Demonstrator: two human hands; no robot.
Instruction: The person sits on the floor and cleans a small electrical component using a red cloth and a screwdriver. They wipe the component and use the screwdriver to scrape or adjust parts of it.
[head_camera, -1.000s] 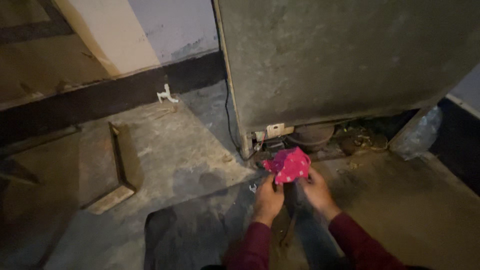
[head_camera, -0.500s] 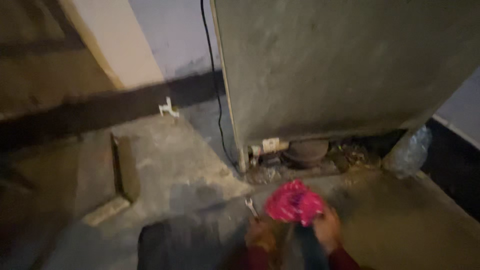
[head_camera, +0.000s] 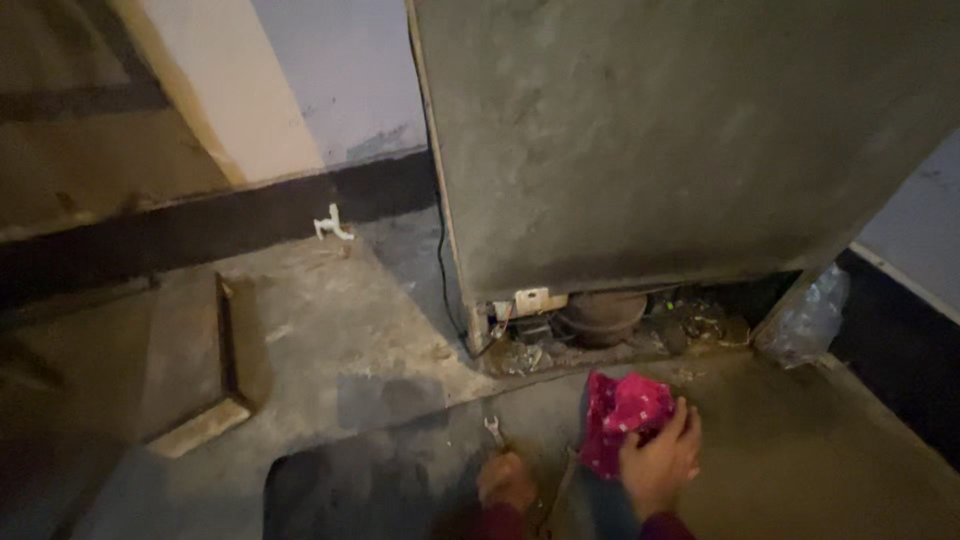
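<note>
My right hand (head_camera: 660, 460) grips a crumpled pink cloth (head_camera: 620, 415) just above the concrete floor, in front of the open bottom of a large grey appliance (head_camera: 680, 130). My left hand (head_camera: 505, 480) is low at the bottom edge, closed around the handle of a small metal wrench (head_camera: 493, 430) whose jaw points away from me. Inside the appliance's base sits a dark round compressor (head_camera: 600, 315) among wires and dust.
A black cable (head_camera: 441, 250) runs down the appliance's left edge. A clear plastic bag (head_camera: 805, 320) lies at its right corner. A raised concrete slab (head_camera: 300, 340) with a step lies to the left, and a small white fitting (head_camera: 331, 226) stands by the wall.
The view has tilted up, so my hands sit lower in the frame. The pink cloth has come down from between both hands into my right hand alone.
</note>
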